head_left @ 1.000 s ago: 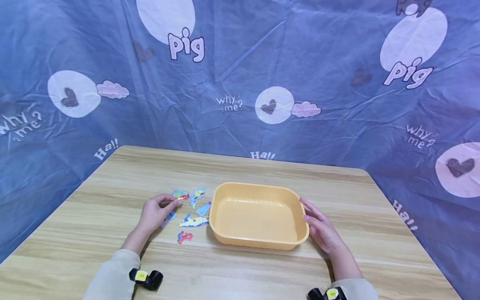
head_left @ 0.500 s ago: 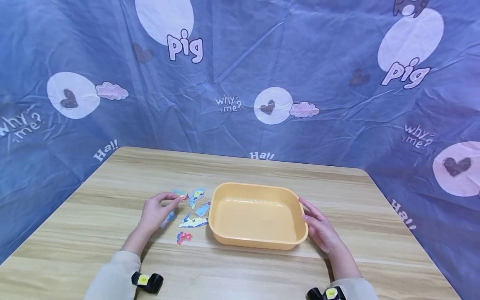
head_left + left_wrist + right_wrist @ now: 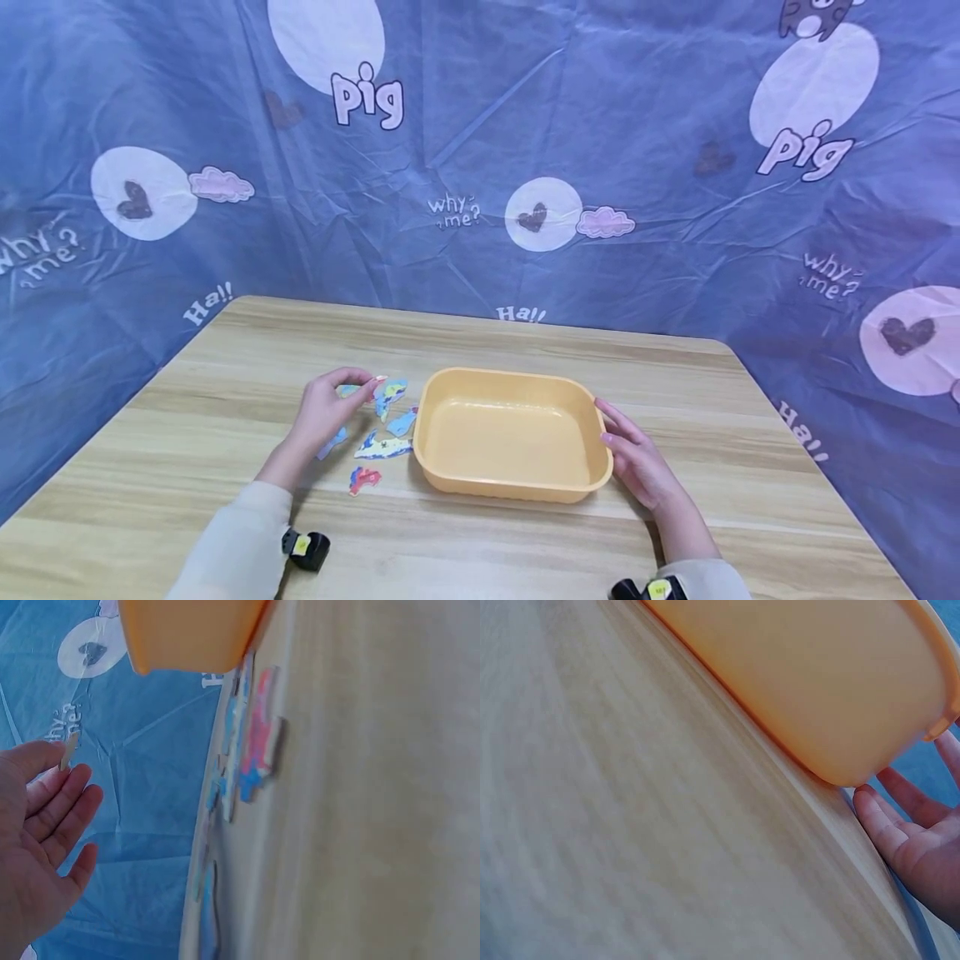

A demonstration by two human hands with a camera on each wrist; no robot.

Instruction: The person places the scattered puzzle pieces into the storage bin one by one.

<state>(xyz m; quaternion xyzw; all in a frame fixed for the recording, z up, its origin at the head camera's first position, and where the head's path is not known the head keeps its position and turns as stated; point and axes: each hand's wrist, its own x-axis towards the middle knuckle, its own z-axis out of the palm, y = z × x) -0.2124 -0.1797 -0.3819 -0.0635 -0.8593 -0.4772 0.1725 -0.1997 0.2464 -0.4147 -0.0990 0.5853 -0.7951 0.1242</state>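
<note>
Above the loose pieces, my left hand pinches a small thin puzzle piece between thumb and forefinger; its other fingers are loosely bent. Below and around it, irregular flat puzzle pieces lie on the table: a blue-yellow piece, a light blue piece, a cream-and-blue piece, a red-blue piece and another blue piece by the wrist. A yellow-orange plastic tub stands to their right. My right hand touches its right side, with extended fingertips at the rim and wall.
The wooden table ends at a blue printed cloth hung behind and at both sides. The tub's left wall stands close beside the cream-and-blue piece. Black wrist cameras are strapped over both sleeves.
My left hand has risen and moved right and away with a piece pinched in it, from over the pieces at the far left. The right hand stays at the tub; the head view shifts slightly.
</note>
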